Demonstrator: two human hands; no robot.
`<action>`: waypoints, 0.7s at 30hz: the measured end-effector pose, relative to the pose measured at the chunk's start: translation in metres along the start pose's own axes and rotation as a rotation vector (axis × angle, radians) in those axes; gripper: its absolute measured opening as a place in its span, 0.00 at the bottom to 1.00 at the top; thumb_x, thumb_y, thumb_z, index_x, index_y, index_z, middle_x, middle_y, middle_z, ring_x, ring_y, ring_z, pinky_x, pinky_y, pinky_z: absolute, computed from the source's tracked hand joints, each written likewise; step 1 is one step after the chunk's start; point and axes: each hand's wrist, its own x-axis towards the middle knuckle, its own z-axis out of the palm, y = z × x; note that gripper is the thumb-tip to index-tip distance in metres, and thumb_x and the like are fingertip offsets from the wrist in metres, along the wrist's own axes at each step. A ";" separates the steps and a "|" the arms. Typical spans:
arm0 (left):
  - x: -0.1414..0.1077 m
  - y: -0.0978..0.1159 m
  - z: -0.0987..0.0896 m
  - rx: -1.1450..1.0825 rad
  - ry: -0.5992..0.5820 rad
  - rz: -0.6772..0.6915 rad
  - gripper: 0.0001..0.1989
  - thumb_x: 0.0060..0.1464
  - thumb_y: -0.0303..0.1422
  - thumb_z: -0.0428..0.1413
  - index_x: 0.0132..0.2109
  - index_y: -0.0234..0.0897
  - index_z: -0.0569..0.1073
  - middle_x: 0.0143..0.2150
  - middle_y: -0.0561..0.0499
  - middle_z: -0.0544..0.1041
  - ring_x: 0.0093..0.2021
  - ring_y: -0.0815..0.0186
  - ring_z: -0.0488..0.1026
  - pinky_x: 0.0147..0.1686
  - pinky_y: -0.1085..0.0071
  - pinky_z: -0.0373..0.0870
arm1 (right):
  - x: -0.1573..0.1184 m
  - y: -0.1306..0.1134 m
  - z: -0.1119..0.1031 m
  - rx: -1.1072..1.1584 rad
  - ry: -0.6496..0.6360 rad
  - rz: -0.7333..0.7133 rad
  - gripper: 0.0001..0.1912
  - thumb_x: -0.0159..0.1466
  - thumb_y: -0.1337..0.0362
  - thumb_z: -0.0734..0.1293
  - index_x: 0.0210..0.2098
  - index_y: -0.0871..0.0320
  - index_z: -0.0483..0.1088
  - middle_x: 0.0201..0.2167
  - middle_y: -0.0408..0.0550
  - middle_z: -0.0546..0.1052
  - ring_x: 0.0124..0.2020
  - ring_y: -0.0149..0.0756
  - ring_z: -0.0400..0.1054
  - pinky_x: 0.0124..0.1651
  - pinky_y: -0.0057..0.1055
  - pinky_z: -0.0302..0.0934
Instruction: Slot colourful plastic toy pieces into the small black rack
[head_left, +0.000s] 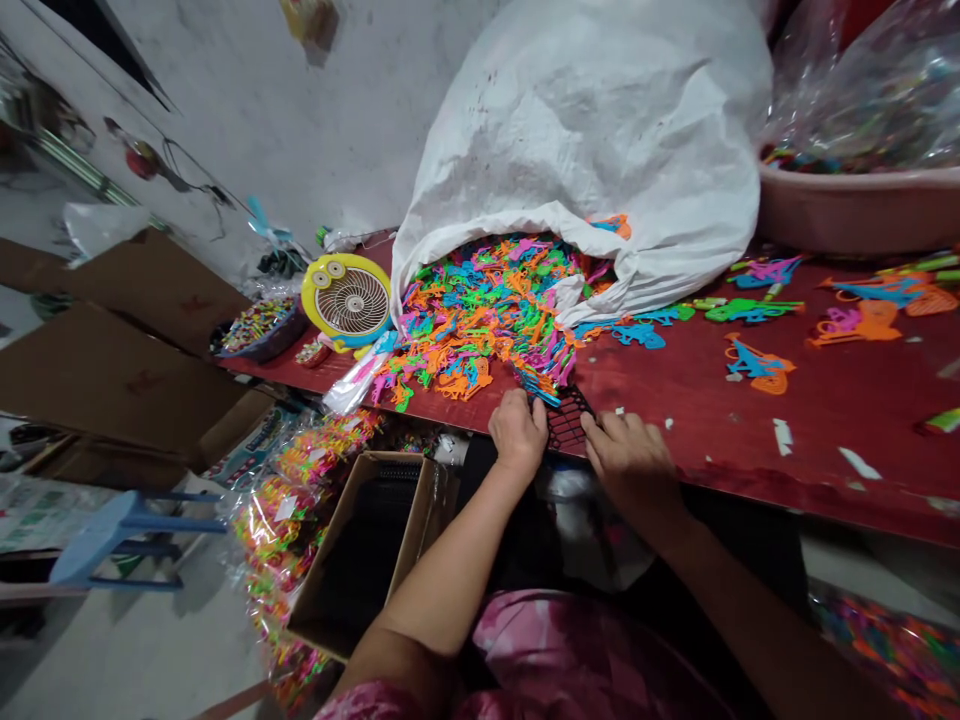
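At the front edge of the red table, a black grid-like piece (pixel 568 420) lies between my two hands. My left hand (pixel 519 430) is closed at its left side, fingers curled by its edge, close to a blue plastic piece (pixel 538 384). The right side of the grid is pinched by my right hand (pixel 626 450), whose fingers are bent together. Just beyond the hands, a heap of small colourful plastic pieces (pixel 487 320) spills out of a large white sack (pixel 585 130).
A yellow fan (pixel 349 300) and a bowl of small pieces (pixel 259 325) stand left on the table (pixel 697 420). A pink tub (pixel 855 210) is at back right. Below left are an open carton (pixel 420 530), bagged colourful pieces (pixel 274 540) and a blue stool (pixel 112 530).
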 end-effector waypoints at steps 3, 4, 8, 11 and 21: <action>0.001 0.003 0.002 0.014 -0.033 -0.022 0.08 0.64 0.36 0.50 0.39 0.39 0.70 0.40 0.45 0.78 0.41 0.59 0.76 0.39 0.65 0.65 | 0.000 0.000 0.001 0.005 -0.004 -0.003 0.16 0.71 0.67 0.58 0.52 0.63 0.73 0.39 0.55 0.76 0.40 0.45 0.61 0.39 0.40 0.47; 0.002 0.004 0.002 0.012 -0.041 -0.027 0.08 0.64 0.36 0.50 0.38 0.39 0.70 0.40 0.45 0.78 0.41 0.58 0.76 0.40 0.65 0.65 | 0.000 0.000 0.001 0.008 -0.005 -0.002 0.16 0.70 0.67 0.58 0.52 0.64 0.73 0.40 0.56 0.76 0.40 0.45 0.61 0.39 0.40 0.47; 0.000 0.006 -0.001 -0.019 -0.041 -0.052 0.08 0.65 0.36 0.50 0.38 0.39 0.70 0.40 0.46 0.78 0.42 0.59 0.76 0.43 0.65 0.65 | 0.001 -0.001 0.003 0.036 0.015 -0.001 0.16 0.70 0.67 0.59 0.51 0.64 0.74 0.39 0.56 0.76 0.39 0.45 0.62 0.38 0.40 0.49; -0.004 0.004 -0.003 -0.045 -0.037 -0.073 0.08 0.65 0.36 0.51 0.37 0.39 0.70 0.39 0.46 0.78 0.42 0.58 0.75 0.43 0.64 0.64 | -0.002 0.003 0.004 0.135 0.051 0.006 0.15 0.69 0.68 0.60 0.51 0.61 0.74 0.40 0.55 0.77 0.41 0.45 0.65 0.40 0.39 0.54; -0.017 -0.005 0.014 -0.089 0.083 0.103 0.11 0.64 0.37 0.50 0.45 0.37 0.72 0.47 0.41 0.76 0.50 0.50 0.71 0.48 0.57 0.66 | -0.071 0.161 -0.061 0.301 0.150 0.320 0.15 0.70 0.62 0.60 0.51 0.54 0.74 0.42 0.53 0.76 0.44 0.41 0.71 0.46 0.36 0.64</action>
